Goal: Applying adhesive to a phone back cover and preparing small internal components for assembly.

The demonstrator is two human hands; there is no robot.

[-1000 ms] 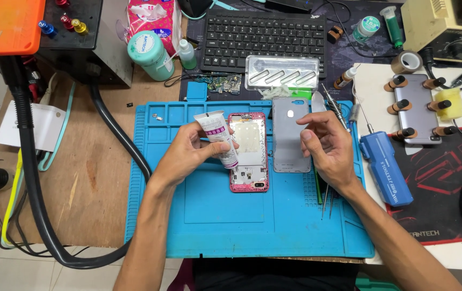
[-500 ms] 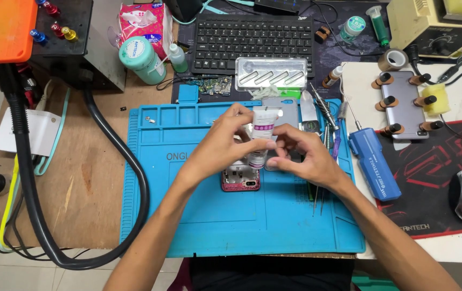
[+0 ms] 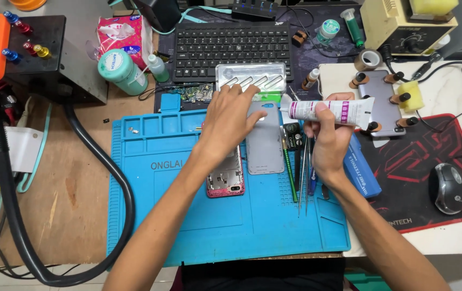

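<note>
Right hand [image 3: 330, 143] fingers pinch a white squeezable glue tube with purple label [image 3: 330, 110]; left hand [image 3: 231, 121] fingers lie spread, touching a grey metal phone back cover [image 3: 265, 148].

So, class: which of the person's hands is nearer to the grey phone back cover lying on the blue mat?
Left. The left hand rests over the top edge of the grey back cover; the right hand is off to its right, holding a white glue tube.

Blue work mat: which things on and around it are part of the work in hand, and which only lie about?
In use:
right hand
white glue tube with purple label
left hand
grey phone back cover
pink phone frame

Lying about:
black keyboard
grey computer mouse
teal round bottle
metal tweezers
</note>
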